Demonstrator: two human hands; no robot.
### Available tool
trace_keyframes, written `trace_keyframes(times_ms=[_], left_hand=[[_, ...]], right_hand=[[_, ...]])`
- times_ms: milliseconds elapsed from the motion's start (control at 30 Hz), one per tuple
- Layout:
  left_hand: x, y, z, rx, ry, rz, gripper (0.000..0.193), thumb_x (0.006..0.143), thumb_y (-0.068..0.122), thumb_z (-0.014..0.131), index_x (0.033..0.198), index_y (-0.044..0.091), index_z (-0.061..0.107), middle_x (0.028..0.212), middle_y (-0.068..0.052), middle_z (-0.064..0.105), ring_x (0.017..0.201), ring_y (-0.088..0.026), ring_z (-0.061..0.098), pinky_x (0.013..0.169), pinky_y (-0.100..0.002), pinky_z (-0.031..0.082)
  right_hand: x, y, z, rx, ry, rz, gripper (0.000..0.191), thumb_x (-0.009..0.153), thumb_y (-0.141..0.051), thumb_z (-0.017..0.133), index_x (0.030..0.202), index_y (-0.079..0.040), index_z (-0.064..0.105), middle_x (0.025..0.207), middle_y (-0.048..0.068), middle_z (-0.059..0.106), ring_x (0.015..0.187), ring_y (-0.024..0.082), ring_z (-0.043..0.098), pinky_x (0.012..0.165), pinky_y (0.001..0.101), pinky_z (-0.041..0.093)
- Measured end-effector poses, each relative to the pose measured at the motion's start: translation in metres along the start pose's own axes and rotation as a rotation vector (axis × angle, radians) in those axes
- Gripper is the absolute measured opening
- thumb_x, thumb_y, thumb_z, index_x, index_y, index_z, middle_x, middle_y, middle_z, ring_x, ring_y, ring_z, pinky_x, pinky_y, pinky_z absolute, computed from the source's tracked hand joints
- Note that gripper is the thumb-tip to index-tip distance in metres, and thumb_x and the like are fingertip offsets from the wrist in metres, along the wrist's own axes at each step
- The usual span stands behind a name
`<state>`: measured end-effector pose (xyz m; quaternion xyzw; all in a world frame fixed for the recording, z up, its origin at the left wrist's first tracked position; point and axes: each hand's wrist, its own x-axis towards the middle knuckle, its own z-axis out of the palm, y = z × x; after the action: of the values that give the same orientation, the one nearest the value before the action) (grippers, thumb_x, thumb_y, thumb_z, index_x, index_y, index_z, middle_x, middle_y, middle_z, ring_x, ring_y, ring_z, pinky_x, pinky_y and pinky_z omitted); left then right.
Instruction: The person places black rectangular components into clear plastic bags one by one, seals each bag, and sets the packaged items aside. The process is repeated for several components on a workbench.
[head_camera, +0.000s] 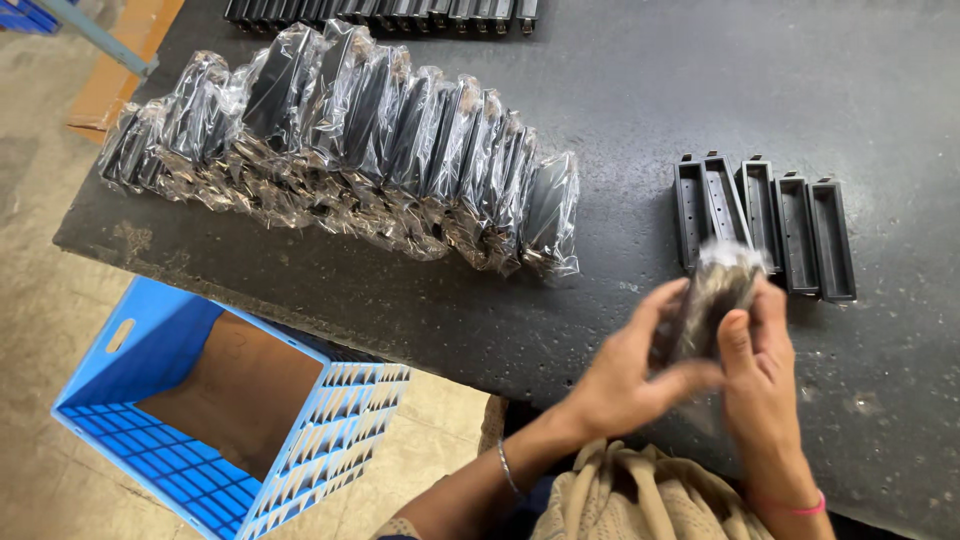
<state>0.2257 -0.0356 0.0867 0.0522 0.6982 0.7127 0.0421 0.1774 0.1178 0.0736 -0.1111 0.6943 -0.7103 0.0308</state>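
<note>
Both my hands hold one black plastic part in a clear plastic bag (713, 290), just above the dark table (620, 90) near its front edge. My left hand (630, 370) grips the bag's lower left side. My right hand (760, 385) clasps its right side, thumb on top. The bagged part is blurred by motion. Right behind it lies a row of several bare black parts (765, 222), long and open like small troughs. To the left stands a long leaning row of parts wrapped in clear bags (350, 145).
A blue plastic crate (160, 350) with a brown liner stands on the floor at the lower left, beside the table's edge. More black parts (385, 12) line the table's far edge. A beige cloth (640, 495) lies in my lap.
</note>
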Motion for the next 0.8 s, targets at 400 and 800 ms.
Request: trace_keyframes(times_ms=[400,800], left_hand=[[0.065,-0.011,-0.083,0.669,0.785,0.286,0.039,0.095,-0.006,0.061,0.132,0.001,0.051,0.127,-0.019,0.055,0.115,-0.037,0.063,0.098,-0.045,0.052],[0.067,-0.037,-0.049,0.894,1.036,0.334,0.045,0.093,0.000,0.063,0.132,-0.007,0.042,0.147,-0.025,0.033,0.137,-0.043,0.041,0.115,-0.052,0.036]], right_hand=[[-0.020,0.011,-0.023,-0.051,-0.030,0.029,0.050,0.105,-0.027,0.050,0.146,0.000,0.044,0.146,0.013,0.052,0.134,0.022,0.053,0.111,0.0394,0.046],[-0.034,0.017,-0.033,-0.154,-0.075,0.083,0.043,0.100,-0.015,0.053,0.142,-0.004,0.051,0.141,0.010,0.051,0.130,0.021,0.055,0.107,0.0367,0.048]])
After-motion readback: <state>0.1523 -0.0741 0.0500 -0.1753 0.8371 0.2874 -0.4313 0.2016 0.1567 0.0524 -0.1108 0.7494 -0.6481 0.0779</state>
